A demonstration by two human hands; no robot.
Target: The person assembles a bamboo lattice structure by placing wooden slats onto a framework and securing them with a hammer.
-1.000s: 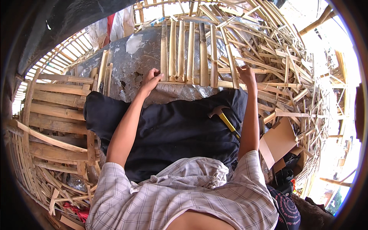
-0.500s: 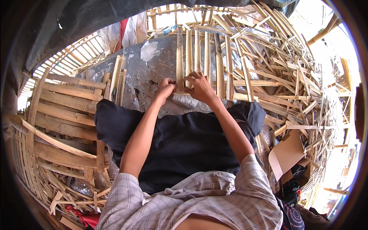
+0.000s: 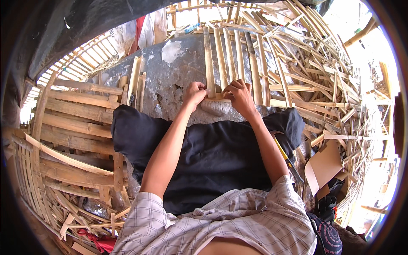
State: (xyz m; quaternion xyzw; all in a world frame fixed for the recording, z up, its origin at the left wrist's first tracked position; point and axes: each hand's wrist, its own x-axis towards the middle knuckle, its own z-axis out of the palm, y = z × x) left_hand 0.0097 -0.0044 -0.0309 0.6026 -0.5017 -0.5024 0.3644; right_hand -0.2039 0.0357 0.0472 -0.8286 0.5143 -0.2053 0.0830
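Observation:
Several split bamboo slats (image 3: 221, 59) lie side by side, pointing away from me, their near ends by a bamboo crosspiece (image 3: 217, 100). My left hand (image 3: 196, 95) is closed in a pinch beside the near end of the leftmost slat (image 3: 209, 68). Close to the near ends of the neighbouring slats, my right hand (image 3: 240, 97) has its fingers curled and pressed together over the crosspiece. Anything small in either pinch is hidden. Under the crosspiece sits a grey stone (image 3: 214, 109). A black cloth (image 3: 212, 157) covers my lap beneath both forearms.
A tool with a yellow-and-black handle (image 3: 285, 156) lies by my right forearm. Loose bamboo strips (image 3: 314, 89) are heaped on the right, near a bent cardboard piece (image 3: 324, 165). At left stands a bamboo slatted frame (image 3: 76, 112). A grey sheet (image 3: 170, 72) lies beyond my hands.
The whole view has shifted, so the scene sits further right. Both hands stay at the slats' near ends, my right fingers now curled lower. The yellow-and-black handle has come into sight.

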